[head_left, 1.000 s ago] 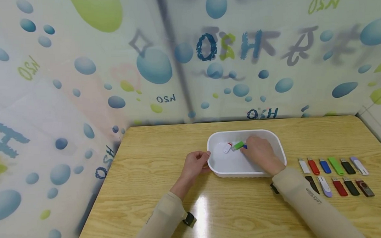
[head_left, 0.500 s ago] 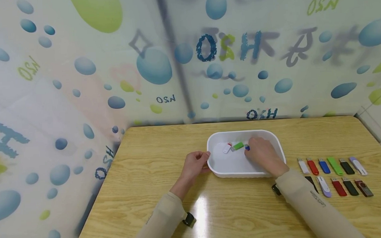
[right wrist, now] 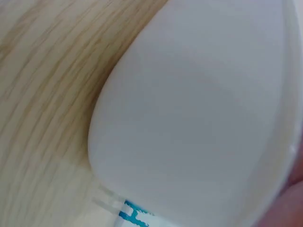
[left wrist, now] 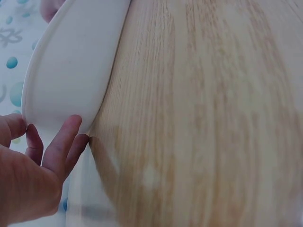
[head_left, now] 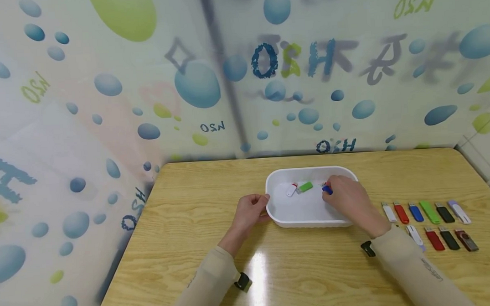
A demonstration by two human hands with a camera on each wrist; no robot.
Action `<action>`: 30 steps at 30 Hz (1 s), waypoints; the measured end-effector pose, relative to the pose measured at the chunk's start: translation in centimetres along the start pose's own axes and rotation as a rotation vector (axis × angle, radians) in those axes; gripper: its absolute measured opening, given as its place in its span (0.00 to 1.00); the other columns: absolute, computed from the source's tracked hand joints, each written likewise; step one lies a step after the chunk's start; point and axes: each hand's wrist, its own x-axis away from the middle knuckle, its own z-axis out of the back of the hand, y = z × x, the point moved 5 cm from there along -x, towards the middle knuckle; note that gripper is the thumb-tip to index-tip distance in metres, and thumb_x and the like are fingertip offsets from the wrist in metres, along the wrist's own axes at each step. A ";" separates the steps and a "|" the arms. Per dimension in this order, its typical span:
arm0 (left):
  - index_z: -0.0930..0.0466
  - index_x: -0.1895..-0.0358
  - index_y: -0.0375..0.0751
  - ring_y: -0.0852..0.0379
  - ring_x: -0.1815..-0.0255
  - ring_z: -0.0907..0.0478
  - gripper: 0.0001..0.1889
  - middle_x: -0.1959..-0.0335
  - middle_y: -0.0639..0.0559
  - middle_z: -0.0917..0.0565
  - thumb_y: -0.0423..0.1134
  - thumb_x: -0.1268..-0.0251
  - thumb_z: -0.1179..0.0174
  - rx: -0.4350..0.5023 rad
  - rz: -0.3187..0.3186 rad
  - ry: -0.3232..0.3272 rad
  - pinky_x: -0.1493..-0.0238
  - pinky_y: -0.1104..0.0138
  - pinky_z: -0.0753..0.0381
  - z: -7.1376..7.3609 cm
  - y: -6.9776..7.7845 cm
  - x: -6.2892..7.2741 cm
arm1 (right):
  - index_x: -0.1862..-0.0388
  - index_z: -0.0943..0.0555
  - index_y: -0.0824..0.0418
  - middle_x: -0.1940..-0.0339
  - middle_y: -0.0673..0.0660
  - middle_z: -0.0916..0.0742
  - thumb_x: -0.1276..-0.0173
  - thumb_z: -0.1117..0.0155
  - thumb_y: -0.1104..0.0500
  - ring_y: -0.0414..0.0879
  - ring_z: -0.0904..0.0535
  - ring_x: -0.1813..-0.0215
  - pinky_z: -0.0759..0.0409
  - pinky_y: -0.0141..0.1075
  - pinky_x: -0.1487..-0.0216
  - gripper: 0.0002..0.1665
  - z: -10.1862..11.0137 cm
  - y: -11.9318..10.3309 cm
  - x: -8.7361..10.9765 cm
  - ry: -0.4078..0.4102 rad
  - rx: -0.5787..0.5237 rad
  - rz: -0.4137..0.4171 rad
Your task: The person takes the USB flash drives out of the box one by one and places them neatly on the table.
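Note:
My left hand pinches the left rim of a white plastic tray; in the left wrist view its other fingers rest against the tray's outer wall. Over the right part of the tray, my right hand pinches a blue USB flash drive by thumb and fingers. Inside the tray lie a white flash drive with a red end and a green flash drive. The right wrist view is filled mostly by the tray's outside, with a bit of the hand at its right edge; the blue drive is hidden there.
To the tray's right, several flash drives lie in two rows, among them a red one and a brown swivel one. The right sleeve covers part of the lower row. A patterned curtain hangs behind the wooden table.
My right hand has moved right within the tray, carrying the blue flash drive away from the green one. The left hand stays on the rim.

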 end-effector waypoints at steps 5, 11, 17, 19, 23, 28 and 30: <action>0.21 0.45 0.21 0.44 0.51 0.14 0.20 0.51 0.34 0.17 0.42 0.20 0.41 -0.002 -0.007 0.004 0.53 0.58 0.09 0.0 0.0 0.0 | 0.54 0.19 0.68 0.66 0.58 0.18 0.31 0.29 0.58 0.51 0.25 0.66 0.27 0.36 0.71 0.15 0.8 0.5 0.9 -0.010 -0.020 -0.025; 0.21 0.45 0.22 0.44 0.51 0.14 0.21 0.50 0.33 0.18 0.42 0.20 0.41 -0.005 -0.009 0.005 0.53 0.58 0.09 -0.1 0.2 0.1 | 0.49 0.19 0.70 0.69 0.57 0.18 0.31 0.28 0.57 0.50 0.25 0.69 0.27 0.34 0.75 0.19 2.1 1.1 2.3 0.016 -0.057 -0.028; 0.21 0.45 0.22 0.42 0.50 0.14 0.21 0.50 0.33 0.17 0.42 0.20 0.41 -0.005 -0.007 0.002 0.53 0.58 0.09 0.0 0.2 0.1 | 0.50 0.19 0.70 0.67 0.58 0.17 0.31 0.28 0.58 0.51 0.25 0.68 0.25 0.35 0.74 0.18 3.6 2.0 3.9 0.063 -0.067 -0.017; 0.21 0.45 0.22 0.42 0.50 0.14 0.20 0.50 0.33 0.17 0.42 0.20 0.41 0.000 -0.004 0.001 0.53 0.58 0.09 0.0 0.2 0.1 | 0.50 0.20 0.71 0.66 0.60 0.17 0.31 0.28 0.58 0.52 0.25 0.68 0.25 0.35 0.74 0.19 4.0 2.5 4.4 0.069 -0.067 -0.021; 0.21 0.44 0.22 0.41 0.50 0.13 0.21 0.50 0.33 0.17 0.42 0.20 0.41 0.004 -0.003 -0.001 0.53 0.57 0.09 0.0 0.1 0.1 | 0.48 0.21 0.73 0.65 0.61 0.17 0.31 0.29 0.57 0.53 0.25 0.66 0.24 0.37 0.73 0.22 4.8 3.8 5.4 0.077 -0.056 -0.040; 0.22 0.44 0.22 0.42 0.51 0.13 0.21 0.51 0.33 0.17 0.42 0.20 0.41 0.001 -0.006 -0.003 0.53 0.58 0.09 0.0 0.0 0.0 | 0.48 0.20 0.74 0.66 0.59 0.18 0.30 0.30 0.56 0.51 0.26 0.67 0.27 0.37 0.73 0.22 5.7 5.6 6.5 0.114 -0.036 -0.038; 0.22 0.44 0.22 0.42 0.51 0.13 0.21 0.51 0.33 0.17 0.42 0.20 0.41 -0.004 -0.008 -0.003 0.54 0.58 0.09 0.0 0.0 0.0 | 0.49 0.19 0.73 0.67 0.58 0.17 0.30 0.31 0.55 0.50 0.25 0.68 0.28 0.36 0.75 0.22 5.9 6.4 7.0 0.129 -0.033 -0.035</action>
